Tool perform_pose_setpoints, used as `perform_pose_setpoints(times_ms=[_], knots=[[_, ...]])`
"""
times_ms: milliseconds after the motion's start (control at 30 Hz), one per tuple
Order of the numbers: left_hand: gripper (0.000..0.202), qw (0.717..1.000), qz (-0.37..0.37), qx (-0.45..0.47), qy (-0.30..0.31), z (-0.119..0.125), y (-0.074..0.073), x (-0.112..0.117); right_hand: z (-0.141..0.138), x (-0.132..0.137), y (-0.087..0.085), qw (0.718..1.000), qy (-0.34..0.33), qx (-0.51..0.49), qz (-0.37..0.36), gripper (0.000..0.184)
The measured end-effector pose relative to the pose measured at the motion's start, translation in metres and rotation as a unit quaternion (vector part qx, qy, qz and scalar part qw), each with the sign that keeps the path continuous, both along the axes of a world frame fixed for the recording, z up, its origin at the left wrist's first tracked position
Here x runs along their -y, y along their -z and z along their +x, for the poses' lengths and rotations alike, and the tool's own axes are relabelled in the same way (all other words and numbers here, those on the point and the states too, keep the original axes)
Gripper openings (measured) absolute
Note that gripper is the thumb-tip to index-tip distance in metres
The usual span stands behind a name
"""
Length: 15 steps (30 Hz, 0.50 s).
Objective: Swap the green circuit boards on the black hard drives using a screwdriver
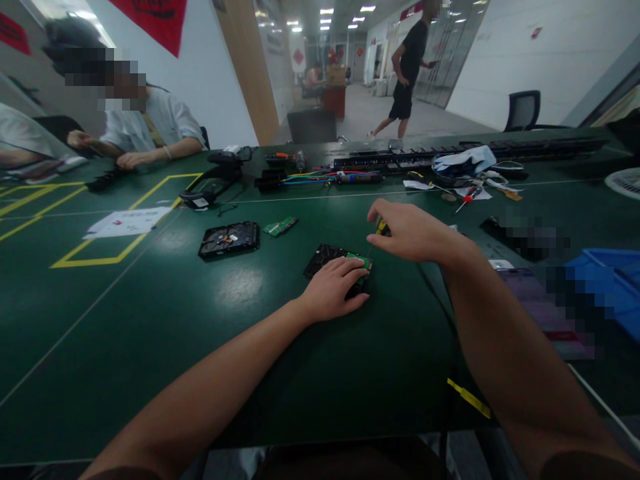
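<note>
My left hand [334, 288] lies flat on a black hard drive [325, 259] with a green circuit board [359, 260] on it, fingers stretched out and pressing it to the green table [210, 333]. My right hand [407, 230] is closed around a small screwdriver with a yellow-and-black handle [383, 227]; its thin shaft points down at the board's corner. A second black hard drive [230, 239] lies to the left, with a loose green circuit board [280, 227] beside it.
Cables, tools and a red screwdriver [469, 197] lie along the far side. A blue bin [617, 280] stands at the right. A paper sheet [127, 222] lies inside yellow floor-tape lines. A person sits at the far left; another walks in the background.
</note>
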<state>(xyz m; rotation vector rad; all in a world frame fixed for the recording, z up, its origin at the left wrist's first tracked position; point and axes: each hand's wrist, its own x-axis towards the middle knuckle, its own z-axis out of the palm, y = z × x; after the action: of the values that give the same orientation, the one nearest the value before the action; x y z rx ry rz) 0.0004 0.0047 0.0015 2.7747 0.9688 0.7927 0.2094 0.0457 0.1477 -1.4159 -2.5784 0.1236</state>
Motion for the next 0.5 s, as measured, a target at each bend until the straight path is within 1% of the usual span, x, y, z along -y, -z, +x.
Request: perform_pose_setpoints(times_ms=[67,133,233,300,367,433,500], knots=[[0.049,1.000,0.000,0.002,-0.001,-0.0002,0.0003,-0.0003,0.0004,-0.0001,0.0003,0.999,0.040,0.022,0.016,0.030],[0.048,1.000,-0.001,0.001,0.000,-0.0004,0.0000,-0.0003,0.0019,-0.0018,0.0007,0.998,0.055,0.037,0.017,0.027],[0.049,1.000,-0.002,-0.002,0.002,-0.0006,-0.0007,0.0000,0.0039,-0.0053,0.0016,1.000,0.014,0.022,0.010,0.023],[0.050,1.000,0.000,-0.002,0.002,-0.0007,-0.0006,-0.0002,0.0039,-0.0066,0.0026,1.000,-0.012,0.006,0.005,0.024],[0.050,1.000,0.001,-0.005,0.001,-0.0007,0.0001,-0.0006,0.0028,-0.0065,0.0034,1.000,-0.023,-0.002,0.002,0.027],[0.050,1.000,0.002,-0.005,0.000,-0.0007,0.0011,-0.0009,0.0012,-0.0050,0.0037,1.000,-0.017,0.002,0.006,0.028],[0.049,1.000,0.002,-0.005,-0.001,-0.0008,0.0016,-0.0009,-0.0003,-0.0029,0.0032,1.000,0.018,0.014,0.015,0.033]])
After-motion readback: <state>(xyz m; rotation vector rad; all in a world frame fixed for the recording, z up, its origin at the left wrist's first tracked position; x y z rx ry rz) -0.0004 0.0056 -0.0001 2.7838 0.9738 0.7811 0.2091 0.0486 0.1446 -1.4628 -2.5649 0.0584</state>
